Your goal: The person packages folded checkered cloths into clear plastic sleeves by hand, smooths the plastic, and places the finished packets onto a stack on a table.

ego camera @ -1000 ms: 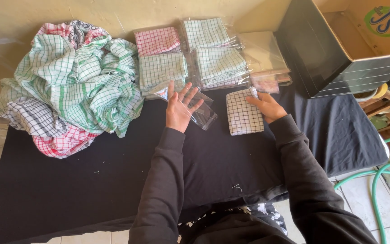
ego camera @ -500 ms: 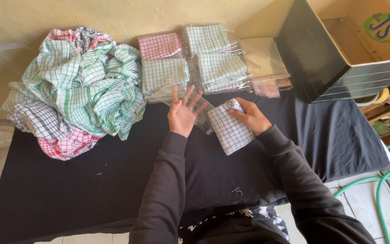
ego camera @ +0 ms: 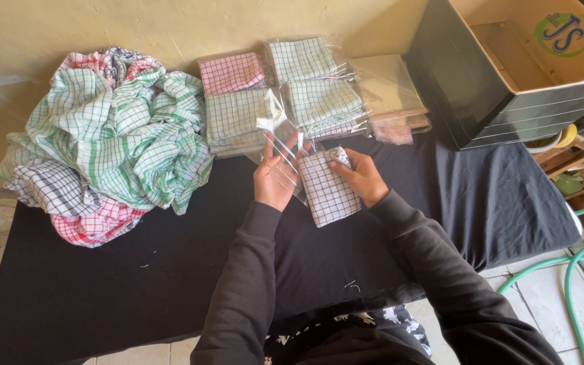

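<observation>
My right hand grips a folded white cloth with a dark check, tilted above the black table cover. My left hand holds a clear plastic bag upright right beside the cloth's left edge. The bag's mouth meets the cloth's upper corner; how far the cloth sits inside I cannot tell. Both hands hover near the table's middle, just in front of the stacks of bagged cloths.
A heap of loose green, red and black checked cloths lies at the left. Bagged folded cloths are stacked along the wall, with more bagged cloths beside them. An open black cardboard box stands at right. A green hose lies on the tiled floor.
My right hand lifted the folded cloth off the table and brought it left. My left hand picked up the clear bag and raised it against the cloth.
</observation>
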